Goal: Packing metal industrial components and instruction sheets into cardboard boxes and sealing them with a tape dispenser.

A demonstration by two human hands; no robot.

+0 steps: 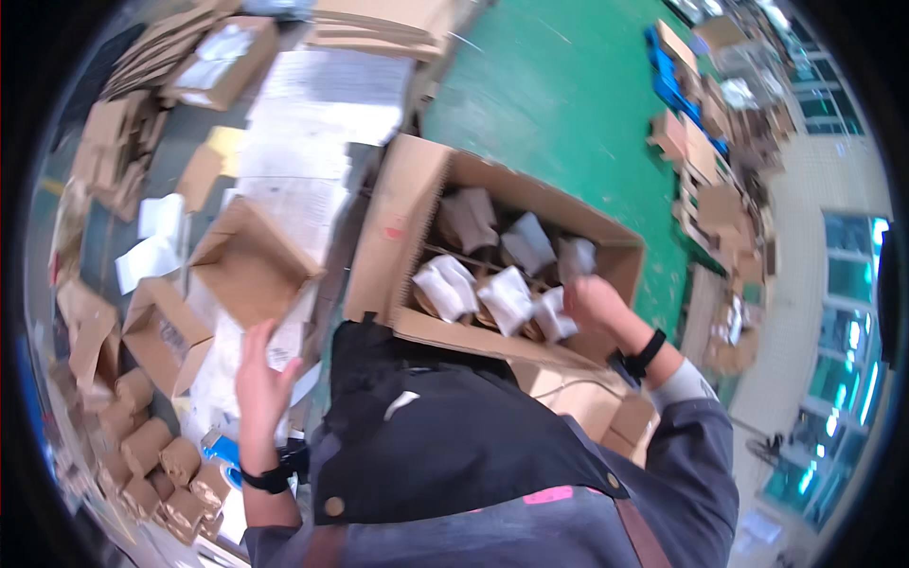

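Observation:
A large open cardboard box (393,222) stands in front of me, split by dividers into compartments. Several paper-wrapped items sit in it, among them a white-wrapped one (505,300) in the near row and a grey-white one (528,243) in the far row. My right hand (597,305) reaches into the box's right end, fingers curled against the rightmost wrapped item (553,315); blur hides what is between them. At the left, my left hand (262,377) has its fingers stretched and thumb apart, empty, just below a shallow open carton (254,275).
Another small open carton (169,336) stands left of my left hand, above several brown paper-wrapped cylinders (147,445). Flattened cardboard (374,28) lies at the far end of the paper-covered table (294,142). Pallets and boxes (724,213) line the right side, beyond the green floor (549,95).

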